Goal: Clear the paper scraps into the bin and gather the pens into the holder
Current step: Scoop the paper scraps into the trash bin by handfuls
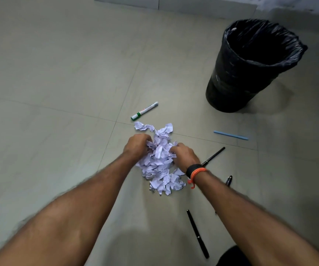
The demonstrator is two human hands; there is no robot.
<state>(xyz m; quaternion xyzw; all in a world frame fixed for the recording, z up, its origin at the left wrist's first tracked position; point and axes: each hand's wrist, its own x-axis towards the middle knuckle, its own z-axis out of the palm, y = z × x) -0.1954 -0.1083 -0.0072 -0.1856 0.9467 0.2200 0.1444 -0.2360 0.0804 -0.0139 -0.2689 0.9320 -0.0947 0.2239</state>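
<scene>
A heap of torn white paper scraps [160, 162] lies on the tiled floor in the middle of the view. My left hand [136, 145] presses into the heap's left side with its fingers curled around scraps. My right hand [184, 155] grips the heap's right side the same way. A black bin [250, 68] lined with a black bag stands upright at the upper right. A white and green marker [144, 110] lies just beyond the scraps. No pen holder shows in the view.
A light blue pen [230, 135] lies right of the heap. A black pen [213, 156] sits behind my right wrist, another black pen [198, 234] lies by my right forearm, and a dark pen [229, 180] peeks out beside that arm. A pale wall base [174, 4] runs along the top.
</scene>
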